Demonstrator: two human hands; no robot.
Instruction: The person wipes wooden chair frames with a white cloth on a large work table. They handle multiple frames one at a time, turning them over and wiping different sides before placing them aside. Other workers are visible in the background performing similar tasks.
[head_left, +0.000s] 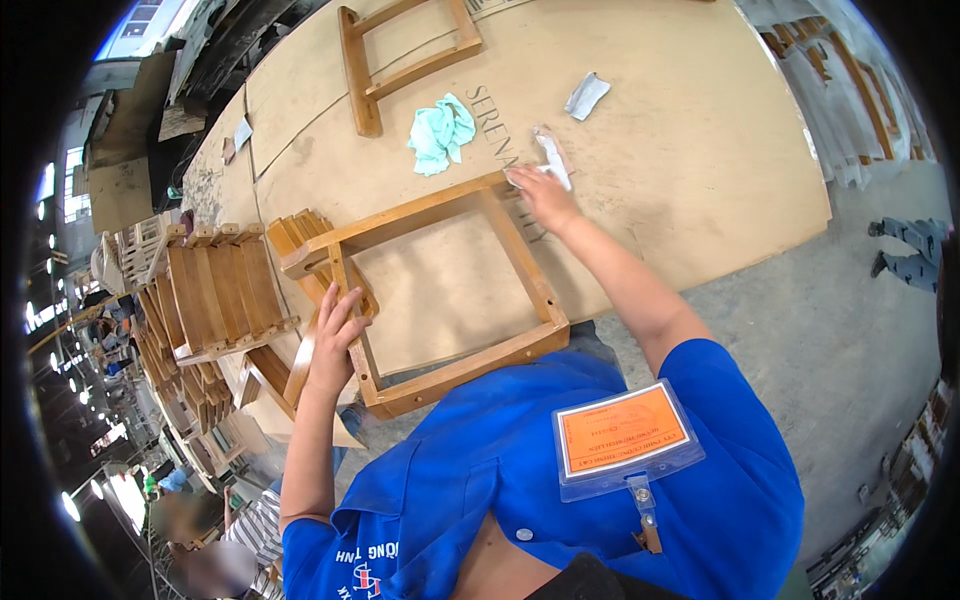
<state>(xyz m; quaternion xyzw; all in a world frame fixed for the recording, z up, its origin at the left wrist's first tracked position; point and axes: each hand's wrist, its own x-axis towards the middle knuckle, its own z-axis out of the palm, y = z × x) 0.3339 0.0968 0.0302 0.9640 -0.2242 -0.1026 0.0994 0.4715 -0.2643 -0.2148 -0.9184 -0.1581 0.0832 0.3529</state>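
Note:
A brown wooden frame (pixel 470 358), four-sided with an open middle, rests at the near edge of the cardboard-covered table, close against my body. My left hand (pixel 338 345) grips its left rail, fingers lying over the wood. At the far right corner of the frame is my right hand (pixel 543 196), its fingers bent and pressed together. A crumpled white piece of cloth or paper (pixel 552 158) shows beneath and beyond those fingers. Past the frame lies a bunched mint-green cloth (pixel 441 134).
Another wooden frame (pixel 425 72) lies farther back on the table (pixel 690 130). A folded grey-white piece (pixel 587 96) is at its right. Slatted wooden parts (pixel 225 290) are stacked on the left. Other people (pixel 255 535) are at lower left, and someone's legs (pixel 912 255) show far right.

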